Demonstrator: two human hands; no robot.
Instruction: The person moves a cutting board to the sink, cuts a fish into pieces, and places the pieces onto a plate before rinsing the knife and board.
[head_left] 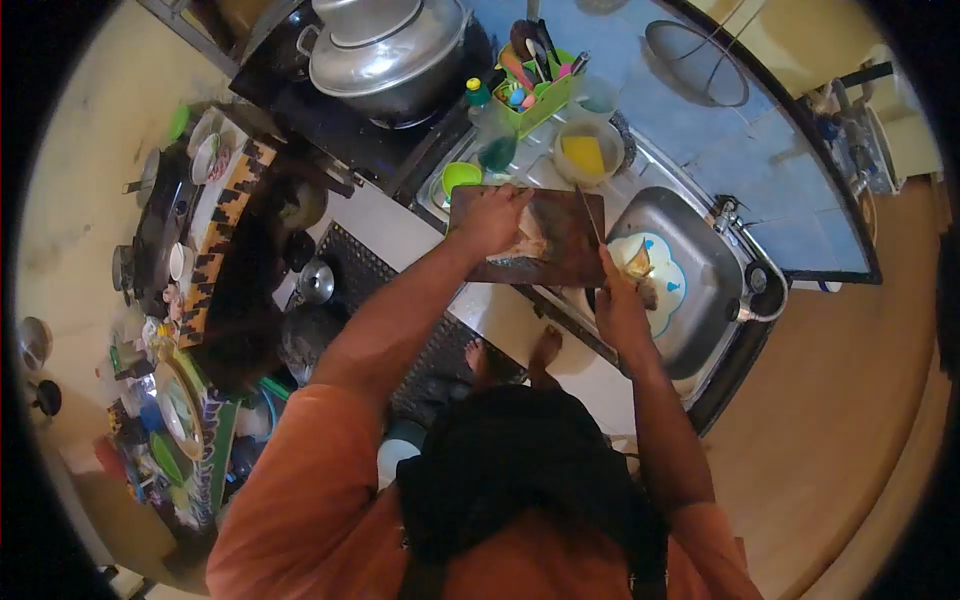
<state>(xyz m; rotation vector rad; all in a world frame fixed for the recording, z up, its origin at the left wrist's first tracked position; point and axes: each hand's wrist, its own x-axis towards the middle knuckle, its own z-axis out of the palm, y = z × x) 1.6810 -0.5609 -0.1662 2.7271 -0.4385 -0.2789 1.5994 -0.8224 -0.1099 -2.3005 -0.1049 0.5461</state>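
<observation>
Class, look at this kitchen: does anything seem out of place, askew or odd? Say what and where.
The plate of fish pieces sits inside the sink, not on the counter. The board lies at an angle to the counter edge, under the left hand; the right hand grips the knife. Nothing looks spilled.

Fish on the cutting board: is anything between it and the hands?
Nothing visible. The left hand rests directly on the fish on the cutting board; the right hand holds the knife, its blade just beside the fish.
</observation>
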